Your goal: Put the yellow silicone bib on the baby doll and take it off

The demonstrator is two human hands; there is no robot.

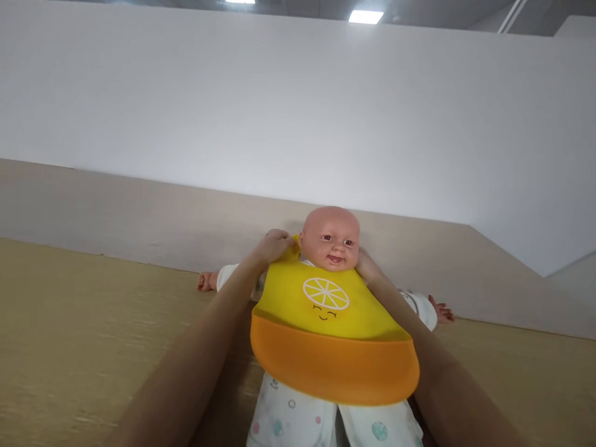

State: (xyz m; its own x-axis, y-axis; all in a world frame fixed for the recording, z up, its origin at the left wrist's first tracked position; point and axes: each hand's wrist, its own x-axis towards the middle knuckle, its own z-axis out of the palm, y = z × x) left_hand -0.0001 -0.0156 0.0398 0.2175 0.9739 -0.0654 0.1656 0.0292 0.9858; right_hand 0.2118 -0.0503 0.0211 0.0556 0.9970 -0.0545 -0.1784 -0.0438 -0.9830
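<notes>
A baby doll [331, 233] in white patterned clothes sits upright, facing me with its arms spread. Over its chest hangs a yellow silicone bib [298, 292] with a lemon-slice print and an orange catch pocket [335, 366]. At the left of the doll's neck, my left hand [277, 244] is closed on the bib's neck strap. My right hand [367, 266] reaches behind the neck on the other side. The doll's head and the bib hide most of its fingers, so their grip is not visible.
The doll is on a tan wooden surface [93, 335]. Close behind it runs a beige-grey band [116, 208], and a white panel [279, 105] rises above that. Ceiling lights [365, 17] show at the top.
</notes>
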